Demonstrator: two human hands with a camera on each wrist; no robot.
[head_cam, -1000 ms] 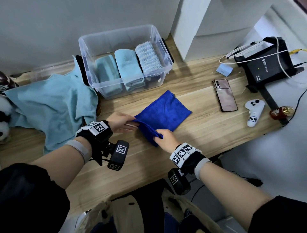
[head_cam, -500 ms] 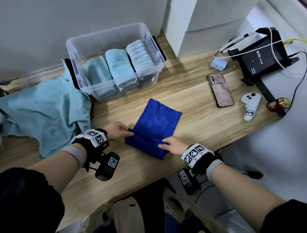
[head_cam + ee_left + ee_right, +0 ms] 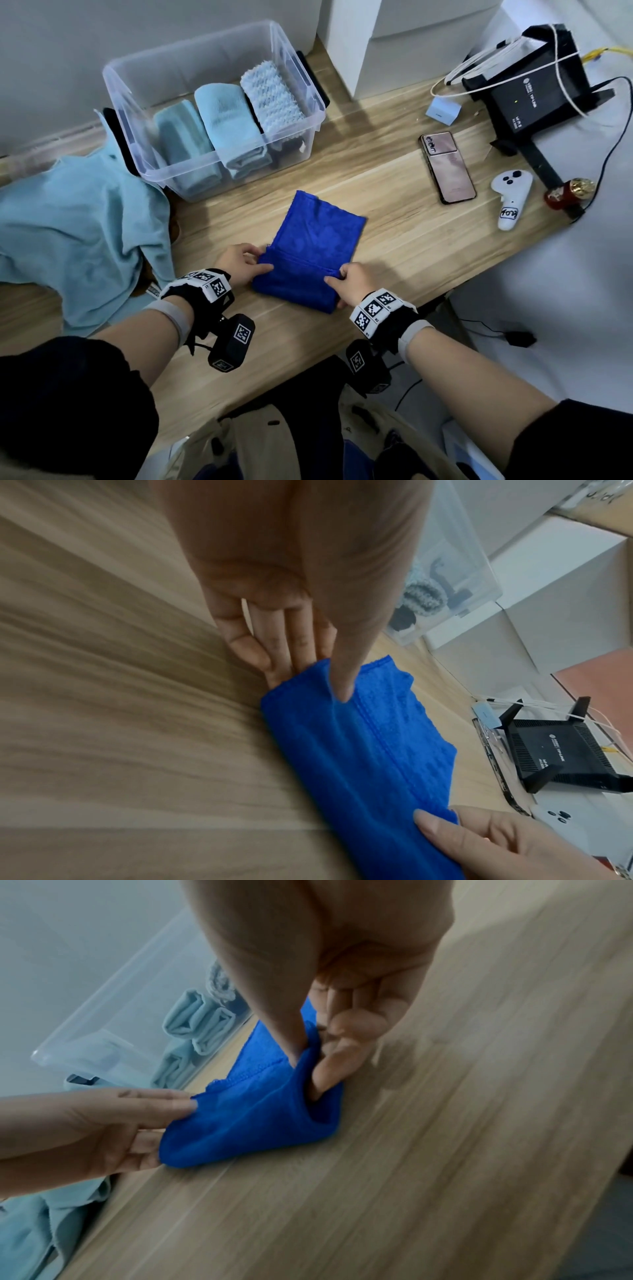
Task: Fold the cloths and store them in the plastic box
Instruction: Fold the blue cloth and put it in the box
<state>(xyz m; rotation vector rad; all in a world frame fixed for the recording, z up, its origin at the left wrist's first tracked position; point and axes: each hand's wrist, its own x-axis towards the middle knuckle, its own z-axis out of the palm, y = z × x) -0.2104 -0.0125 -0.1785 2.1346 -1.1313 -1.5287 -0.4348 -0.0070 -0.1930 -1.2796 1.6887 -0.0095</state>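
A dark blue cloth [image 3: 315,246] lies partly folded on the wooden table [image 3: 404,240], its near flap turned up over the rest. My left hand [image 3: 239,262] pinches the flap's left end, thumb on top and fingers underneath [image 3: 274,653]. My right hand [image 3: 352,282] pinches the right end the same way [image 3: 329,1056]. The clear plastic box [image 3: 294,65] stands behind the cloth and holds three folded cloths side by side: two light blue, one white and fluffy [image 3: 270,96].
A large light-blue cloth [image 3: 75,233] lies crumpled at the left of the table. To the right lie a phone [image 3: 447,168], a white controller [image 3: 510,198], a small blue block [image 3: 443,110] and a black router [image 3: 534,89] with cables. The table's front edge runs just below my wrists.
Both hands have lifted the cloth's near edge and brought it up over the cloth, making a wider fold. The cloth now lies squarer to me.
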